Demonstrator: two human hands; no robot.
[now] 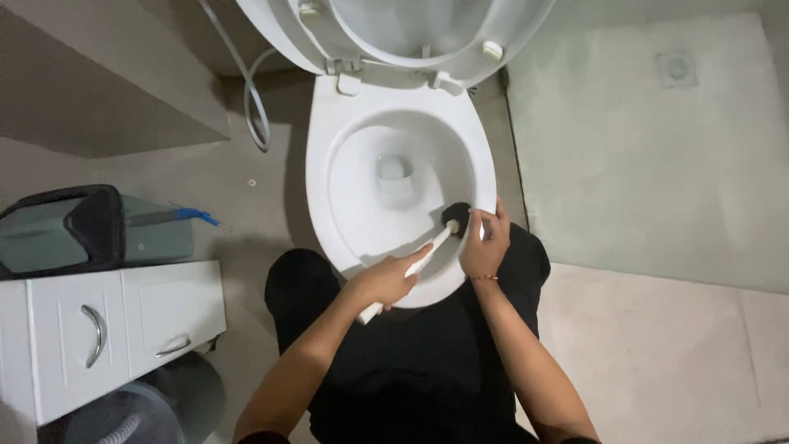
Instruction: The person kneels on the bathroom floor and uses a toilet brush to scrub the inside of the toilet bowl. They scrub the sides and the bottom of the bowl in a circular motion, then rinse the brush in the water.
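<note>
The left hand is wrapped tight around the white handle of a toilet brush. The dark bristle head pokes over the front right edge of the toilet bowl, just inside the rim. The right hand rests on that rim beside the brush head, fingers curled loosely; whether it grips anything cannot be told from here.

The brush looks light and easy to swing. Its handle looks stiff and smooth (maybe slippery when wet), so the best place to hold is low on the handle, well away from the bristles. The bristles are likely soft and bendy.

The seat and lid are flipped up at the back, out of the way. A thin white hose hangs down by the wall on the left. A white cabinet with curved handles stands at the left, with a dark bag on a grey box behind it and a round bin below. These stand well apart from the brush. The person's knees press close to the bowl's front.
</note>
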